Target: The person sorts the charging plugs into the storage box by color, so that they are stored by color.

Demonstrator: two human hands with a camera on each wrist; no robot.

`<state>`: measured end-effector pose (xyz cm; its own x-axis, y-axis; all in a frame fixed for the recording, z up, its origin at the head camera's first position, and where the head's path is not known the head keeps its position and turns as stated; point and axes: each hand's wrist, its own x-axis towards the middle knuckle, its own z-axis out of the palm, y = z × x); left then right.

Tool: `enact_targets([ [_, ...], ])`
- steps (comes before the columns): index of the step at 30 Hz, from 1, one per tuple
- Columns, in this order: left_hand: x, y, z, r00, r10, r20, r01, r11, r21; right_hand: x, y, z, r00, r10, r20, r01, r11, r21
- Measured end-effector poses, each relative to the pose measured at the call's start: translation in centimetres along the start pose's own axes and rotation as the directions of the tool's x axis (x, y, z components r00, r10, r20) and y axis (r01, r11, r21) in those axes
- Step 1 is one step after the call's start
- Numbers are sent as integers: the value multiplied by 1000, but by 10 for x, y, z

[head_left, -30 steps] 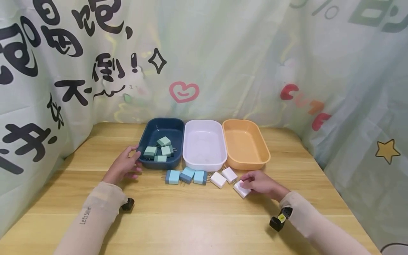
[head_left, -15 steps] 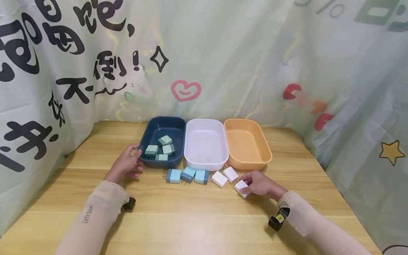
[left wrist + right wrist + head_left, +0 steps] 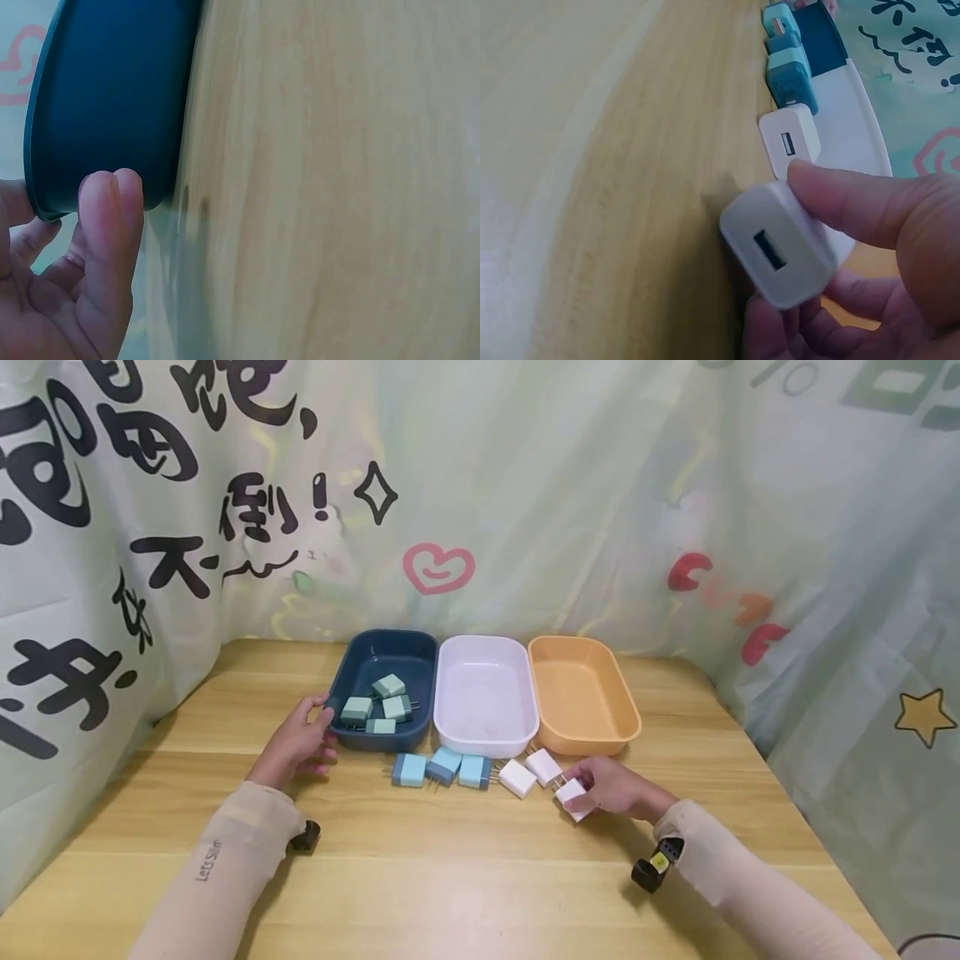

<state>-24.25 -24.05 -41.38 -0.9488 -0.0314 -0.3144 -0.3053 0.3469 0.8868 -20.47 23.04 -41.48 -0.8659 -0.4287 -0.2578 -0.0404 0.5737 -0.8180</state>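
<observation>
In my right hand (image 3: 617, 790), a white USB wall charger (image 3: 776, 244) is pinched between thumb and fingers, its USB port facing the right wrist camera and its prongs pointing to the back left. Two more white chargers (image 3: 517, 778) lie just left of it on the table. My left hand (image 3: 297, 745) rests against the left side of the dark blue tray (image 3: 112, 97), fingertips at its outer wall and rim. Inside that tray lie several pale green chargers (image 3: 357, 710).
A white tray (image 3: 486, 748) and an orange tray (image 3: 585, 747) stand side by side, right of the blue one. Before the blue and white trays sits a row of three light blue chargers (image 3: 409, 770). A printed curtain (image 3: 555, 510) hangs behind the wooden table (image 3: 420, 877).
The view has shifted slightly. In my right hand the white charger has tipped a little, its prongs now showing more clearly. My left hand stays at the blue tray.
</observation>
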Motion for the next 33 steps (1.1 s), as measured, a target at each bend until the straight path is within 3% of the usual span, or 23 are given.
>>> enact_targets([
  [9, 1, 1, 1, 1000, 12, -6, -12, 1000, 0, -1, -11, -10, 1000, -3, 18, 2, 998, 61],
  [16, 2, 0, 1, 1000, 9, 0, -9, 1000, -5, 3, -17, -16, 999, 27, 31, -32, 984, 176],
  [25, 3, -2, 2, 1000, 0, -14, 0, 1000, -4, 13, -28, -20, 1000, -12, 19, 8, 978, 211],
  [33, 0, -1, 2, 1000, 9, -12, -9, 1000, -11, 20, -39, -24, 999, 21, 23, -28, 944, 328],
])
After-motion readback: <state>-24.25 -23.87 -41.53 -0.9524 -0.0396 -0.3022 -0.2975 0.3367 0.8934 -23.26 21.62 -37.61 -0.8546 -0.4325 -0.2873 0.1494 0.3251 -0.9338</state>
